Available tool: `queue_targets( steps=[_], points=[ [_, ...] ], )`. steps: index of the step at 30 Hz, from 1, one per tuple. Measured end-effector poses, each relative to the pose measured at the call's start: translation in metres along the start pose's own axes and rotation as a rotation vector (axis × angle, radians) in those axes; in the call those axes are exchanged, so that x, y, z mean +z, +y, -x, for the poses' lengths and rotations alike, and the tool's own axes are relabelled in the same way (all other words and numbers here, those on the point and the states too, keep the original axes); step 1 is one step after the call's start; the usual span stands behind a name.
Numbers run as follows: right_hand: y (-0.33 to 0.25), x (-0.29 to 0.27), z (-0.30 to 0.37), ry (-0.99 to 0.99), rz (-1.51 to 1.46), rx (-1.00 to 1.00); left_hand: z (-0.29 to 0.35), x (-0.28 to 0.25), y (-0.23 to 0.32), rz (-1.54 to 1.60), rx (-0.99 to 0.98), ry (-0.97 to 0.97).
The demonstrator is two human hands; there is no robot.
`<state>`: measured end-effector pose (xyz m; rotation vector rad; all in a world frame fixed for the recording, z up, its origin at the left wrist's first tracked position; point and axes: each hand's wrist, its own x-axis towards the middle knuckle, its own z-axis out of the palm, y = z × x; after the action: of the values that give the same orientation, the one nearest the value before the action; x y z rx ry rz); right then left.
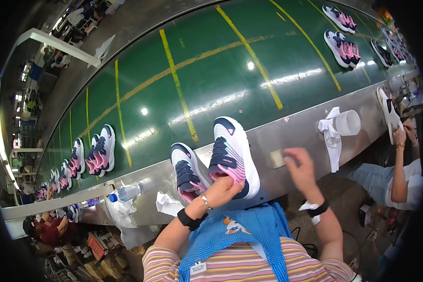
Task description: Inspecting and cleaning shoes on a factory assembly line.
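My left hand (221, 191) is closed on the heel end of a sneaker (235, 148), its thumb by the pink-lined opening. The sneaker is white with pink stripes, a navy strap and a white sole, and it is tilted with its toe away from me. Just left of it, a matching sneaker (185, 164) rests on the metal ledge, partly hidden by my left hand. My right hand (303, 170) is over the ledge with its fingers apart and nothing in them. Beside those fingers lies a small pale yellowish block (277, 159).
Beyond the metal ledge (291, 134) runs a green conveyor belt (207, 70) with yellow lines. More sneakers stand on it at left (101, 150) and far right (341, 48). A clear plastic cup (348, 123), a white cloth (332, 136) and a bottle (128, 191) sit on the ledge. Co-workers are at both sides.
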<state>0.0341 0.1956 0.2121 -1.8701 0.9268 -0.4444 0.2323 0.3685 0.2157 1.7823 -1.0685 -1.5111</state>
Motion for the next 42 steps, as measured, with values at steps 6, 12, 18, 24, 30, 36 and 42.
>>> queue_targets(
  steps=[6, 12, 18, 24, 30, 36, 42],
  points=[
    [0.005, 0.090, 0.026, -0.378, -0.466, 0.273, 0.007, 0.047, -0.008, -0.422, 0.188, 0.236],
    [0.030, 0.124, 0.034, -0.228, -0.304, 0.293, 0.086, 0.006, -0.064, -0.051, -0.061, 1.118],
    [0.010, 0.125, 0.026, -0.121, -0.355, 0.331, 0.067, -0.011, -0.145, 1.053, -0.169, 0.604],
    [-0.024, 0.108, 0.021, -0.293, -0.976, 0.599, 0.076, -0.020, -0.115, 1.430, -0.057, 0.335],
    [-0.011, 0.111, 0.019, -0.388, -0.975, 0.582, 0.072, -0.028, -0.119, 1.441, 0.039, 0.220],
    [-0.015, 0.117, 0.018, -0.321, -1.017, 0.632, 0.072, -0.033, -0.122, 1.447, 0.068, 0.185],
    [-0.016, 0.120, 0.016, -0.326, -1.040, 0.638, 0.068, -0.031, -0.140, 1.508, 0.075, 0.135]
  ],
)
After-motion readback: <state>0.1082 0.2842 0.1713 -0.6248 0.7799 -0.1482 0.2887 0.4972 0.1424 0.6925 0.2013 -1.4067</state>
